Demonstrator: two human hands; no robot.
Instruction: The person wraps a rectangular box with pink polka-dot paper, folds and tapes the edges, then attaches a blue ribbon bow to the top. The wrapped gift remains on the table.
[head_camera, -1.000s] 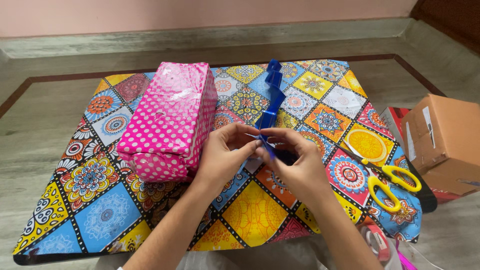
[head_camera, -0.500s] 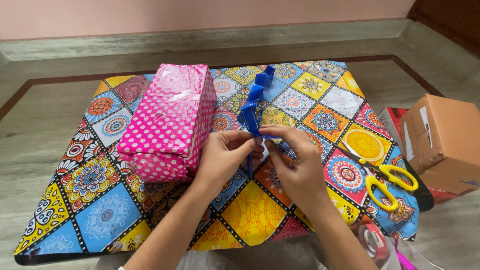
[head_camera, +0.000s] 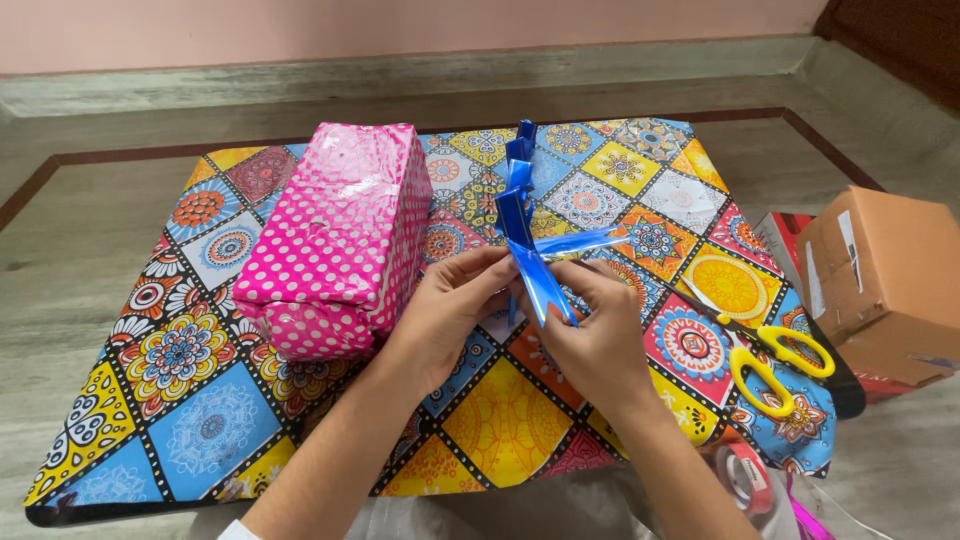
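Both hands, left hand (head_camera: 450, 310) and right hand (head_camera: 590, 340), are pinching a blue ribbon (head_camera: 525, 230) at its gathered middle, just beside the pink dotted gift box (head_camera: 340, 240). The ribbon is looking light, thin and slippery, best held at that gather. Fingers are hiding the fold itself. Yellow scissors (head_camera: 770, 360) are lying well right on the desk (head_camera: 200, 440).

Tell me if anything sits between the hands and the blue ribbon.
Nothing visible does. The left hand and the right hand both pinch the blue ribbon directly, above the patterned sheet. The pink dotted box lies beside the left hand, off to the side.
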